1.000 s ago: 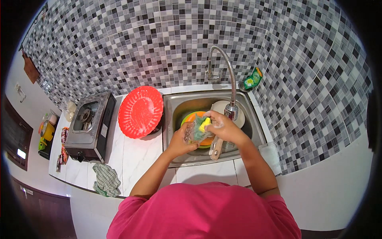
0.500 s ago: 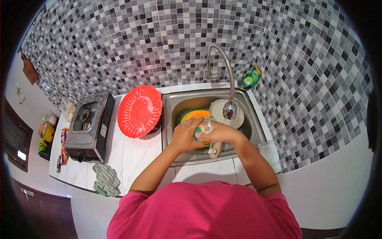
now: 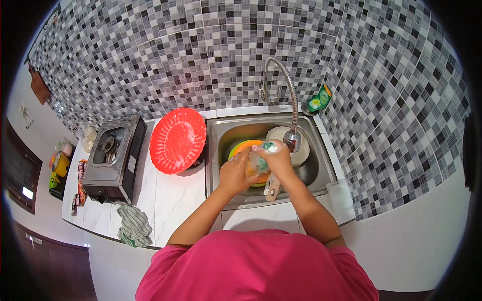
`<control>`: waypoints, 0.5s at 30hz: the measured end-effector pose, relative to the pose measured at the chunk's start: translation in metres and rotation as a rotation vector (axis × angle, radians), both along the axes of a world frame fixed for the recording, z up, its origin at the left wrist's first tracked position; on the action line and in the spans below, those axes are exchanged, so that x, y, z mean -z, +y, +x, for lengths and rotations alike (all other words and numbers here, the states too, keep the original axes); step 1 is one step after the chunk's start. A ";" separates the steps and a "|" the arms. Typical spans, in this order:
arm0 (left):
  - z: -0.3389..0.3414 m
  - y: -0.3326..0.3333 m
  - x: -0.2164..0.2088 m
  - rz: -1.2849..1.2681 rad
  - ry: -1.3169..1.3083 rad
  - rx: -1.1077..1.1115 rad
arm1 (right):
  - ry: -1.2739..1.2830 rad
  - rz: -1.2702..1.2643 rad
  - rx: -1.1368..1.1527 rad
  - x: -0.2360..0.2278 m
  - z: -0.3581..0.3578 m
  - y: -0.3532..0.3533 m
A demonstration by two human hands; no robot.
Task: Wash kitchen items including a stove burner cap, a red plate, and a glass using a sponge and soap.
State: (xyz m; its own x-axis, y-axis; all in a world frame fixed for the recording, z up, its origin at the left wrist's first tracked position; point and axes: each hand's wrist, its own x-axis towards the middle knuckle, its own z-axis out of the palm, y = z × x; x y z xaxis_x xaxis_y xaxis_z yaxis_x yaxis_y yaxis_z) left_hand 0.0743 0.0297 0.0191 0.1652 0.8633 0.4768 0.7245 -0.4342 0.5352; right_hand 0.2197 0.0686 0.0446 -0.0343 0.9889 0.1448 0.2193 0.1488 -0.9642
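Observation:
Over the sink (image 3: 215, 150), my left hand (image 3: 236, 171) is closed around a clear, glass-like vessel (image 3: 256, 163), its shape partly hidden by my fingers. My right hand (image 3: 279, 159) grips a soapy green sponge (image 3: 270, 146) against that vessel's far end. Below my hands lie an orange plate (image 3: 244, 146) and a green-rimmed one, both partly covered. A cream plate (image 3: 303, 153) leans at the sink's right side, under the faucet head (image 3: 291, 140). The wooden handle (image 3: 272, 189) of a utensil sticks out toward the sink's near edge.
A foamy red scalloped tray (image 3: 178, 140) sits tilted on the counter left of the sink. Farther left are a gas stove (image 3: 113, 158) and a checked cloth (image 3: 134, 226). A green soap pouch (image 3: 320, 100) stands in the back right corner; a clear container (image 3: 340, 198) lies at right.
My right hand has turned and risen with the sponge, which was pressed low between both hands. The hands are farther apart, and the clear vessel now shows between them.

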 end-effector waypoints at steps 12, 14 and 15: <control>-0.049 0.038 0.011 -0.990 -0.696 0.916 | -0.538 -0.026 -0.841 -0.031 0.011 -0.017; -0.042 0.038 0.007 -1.022 -0.640 0.974 | -0.558 0.056 -0.774 -0.021 0.014 -0.011; -0.040 0.039 0.009 -0.992 -0.644 0.937 | -0.578 0.139 -0.715 -0.018 0.015 -0.009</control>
State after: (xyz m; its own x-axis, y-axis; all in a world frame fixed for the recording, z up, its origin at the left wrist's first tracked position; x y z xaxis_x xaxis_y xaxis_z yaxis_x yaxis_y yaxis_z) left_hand 0.0345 0.0688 0.0099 0.8189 0.5737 -0.0165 -0.0675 0.1249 0.9899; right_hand 0.2345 0.0594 0.0624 -0.7326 0.6799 0.0308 0.4718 0.5400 -0.6970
